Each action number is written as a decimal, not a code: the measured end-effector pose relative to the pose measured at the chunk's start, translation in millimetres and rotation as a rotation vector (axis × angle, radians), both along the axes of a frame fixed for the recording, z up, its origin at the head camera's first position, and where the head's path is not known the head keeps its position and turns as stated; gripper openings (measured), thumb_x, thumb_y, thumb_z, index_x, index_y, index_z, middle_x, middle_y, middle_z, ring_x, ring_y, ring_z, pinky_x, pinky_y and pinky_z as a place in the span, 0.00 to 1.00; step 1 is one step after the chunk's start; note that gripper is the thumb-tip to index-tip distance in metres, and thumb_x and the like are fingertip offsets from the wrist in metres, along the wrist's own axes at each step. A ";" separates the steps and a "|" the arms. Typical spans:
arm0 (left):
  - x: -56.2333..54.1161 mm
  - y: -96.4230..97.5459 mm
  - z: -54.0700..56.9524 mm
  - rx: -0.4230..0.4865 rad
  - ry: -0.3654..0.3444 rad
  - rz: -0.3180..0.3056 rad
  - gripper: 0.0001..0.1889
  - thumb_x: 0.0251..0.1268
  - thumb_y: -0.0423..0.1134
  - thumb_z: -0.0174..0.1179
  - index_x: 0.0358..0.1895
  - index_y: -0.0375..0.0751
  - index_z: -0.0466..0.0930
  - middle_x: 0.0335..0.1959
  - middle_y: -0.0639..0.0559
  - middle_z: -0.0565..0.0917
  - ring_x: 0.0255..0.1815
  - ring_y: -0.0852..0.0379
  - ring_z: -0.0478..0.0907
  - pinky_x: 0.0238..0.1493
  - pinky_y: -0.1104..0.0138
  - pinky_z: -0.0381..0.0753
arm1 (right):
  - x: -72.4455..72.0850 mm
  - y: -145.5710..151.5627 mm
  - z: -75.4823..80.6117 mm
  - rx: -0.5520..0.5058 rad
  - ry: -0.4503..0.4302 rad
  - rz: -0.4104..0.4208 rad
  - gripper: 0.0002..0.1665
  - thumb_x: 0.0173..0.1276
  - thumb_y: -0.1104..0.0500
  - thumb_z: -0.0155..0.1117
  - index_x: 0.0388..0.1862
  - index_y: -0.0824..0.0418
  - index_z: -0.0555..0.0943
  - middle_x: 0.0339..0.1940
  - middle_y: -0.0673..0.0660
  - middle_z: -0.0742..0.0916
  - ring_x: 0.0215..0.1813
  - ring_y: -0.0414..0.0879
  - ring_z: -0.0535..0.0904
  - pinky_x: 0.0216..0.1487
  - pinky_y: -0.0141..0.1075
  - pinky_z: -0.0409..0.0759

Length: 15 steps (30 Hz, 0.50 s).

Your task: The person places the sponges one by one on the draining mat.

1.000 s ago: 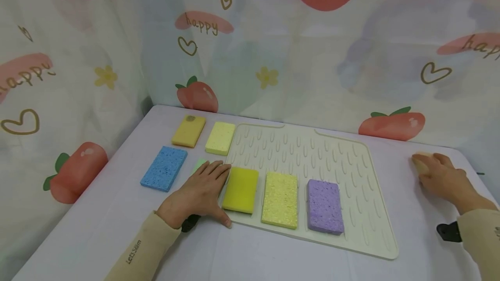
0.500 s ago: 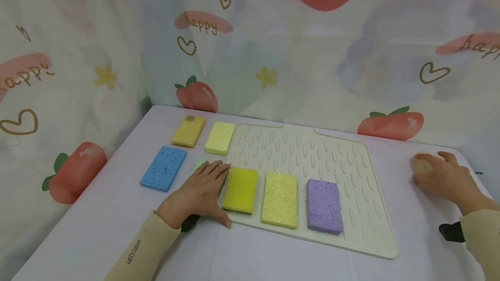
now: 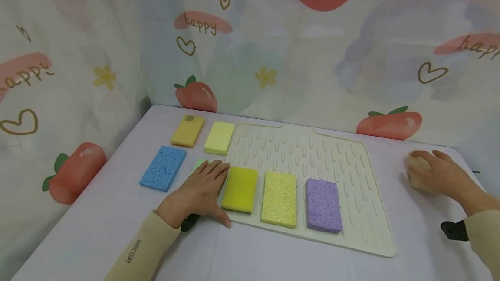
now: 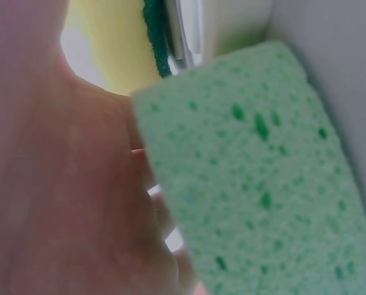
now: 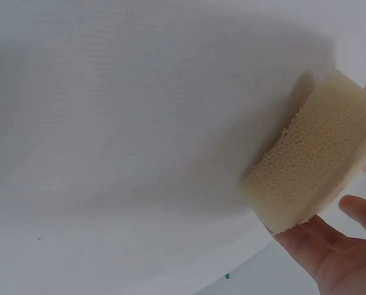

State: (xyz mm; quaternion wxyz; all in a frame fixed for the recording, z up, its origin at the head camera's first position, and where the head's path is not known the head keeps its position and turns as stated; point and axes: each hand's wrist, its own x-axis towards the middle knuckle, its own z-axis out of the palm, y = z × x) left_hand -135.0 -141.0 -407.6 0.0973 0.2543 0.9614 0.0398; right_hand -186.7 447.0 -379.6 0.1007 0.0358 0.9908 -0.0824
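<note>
At the table's far right corner my right hand (image 3: 445, 177) grips a beige sponge (image 3: 418, 170). In the right wrist view this porous sponge (image 5: 315, 157) tilts over the white cloth, with fingers along its edge. My left hand (image 3: 197, 192) lies with fingers extended at the mat's left edge, its fingertips and thumb close to a bright yellow sponge (image 3: 240, 189). A light green sponge (image 3: 198, 164) is mostly hidden behind that hand; the left wrist view shows the green sponge (image 4: 250, 172) large, beside the palm.
A cream ridged mat (image 3: 351, 164) also bears a pale yellow sponge (image 3: 279, 198) and a purple sponge (image 3: 323, 205). Left of it lie a blue sponge (image 3: 163, 168), a tan sponge (image 3: 187, 130) and another pale yellow sponge (image 3: 219, 138). Printed curtains stand behind and at the left.
My right hand has turned slightly and shifted with the beige sponge, which now shows more and sits a little nearer and to the left. The left hand has stayed put.
</note>
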 end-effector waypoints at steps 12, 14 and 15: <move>-0.2 0.1 0.1 0.008 -0.004 -0.005 0.72 0.29 0.80 0.69 0.77 0.37 0.55 0.79 0.46 0.58 0.81 0.45 0.50 0.81 0.48 0.46 | -0.9 -1.4 7.1 -0.030 0.007 0.020 0.38 0.68 0.46 0.61 0.65 0.66 0.59 0.62 0.88 0.54 0.48 0.79 0.62 0.42 0.68 0.72; -0.3 0.2 0.2 0.008 -0.004 -0.005 0.72 0.29 0.80 0.69 0.78 0.37 0.55 0.79 0.46 0.58 0.81 0.45 0.50 0.81 0.48 0.46 | -1.5 -1.5 7.8 -0.027 0.008 0.042 0.37 0.67 0.48 0.62 0.63 0.67 0.60 0.59 0.86 0.59 0.47 0.77 0.64 0.41 0.65 0.73; -0.3 0.2 0.3 0.007 -0.003 -0.006 0.72 0.29 0.80 0.69 0.78 0.37 0.55 0.79 0.46 0.58 0.81 0.45 0.50 0.81 0.48 0.46 | -1.9 -1.6 8.1 -0.024 0.010 0.058 0.36 0.66 0.49 0.63 0.62 0.68 0.60 0.56 0.85 0.62 0.45 0.76 0.66 0.40 0.63 0.74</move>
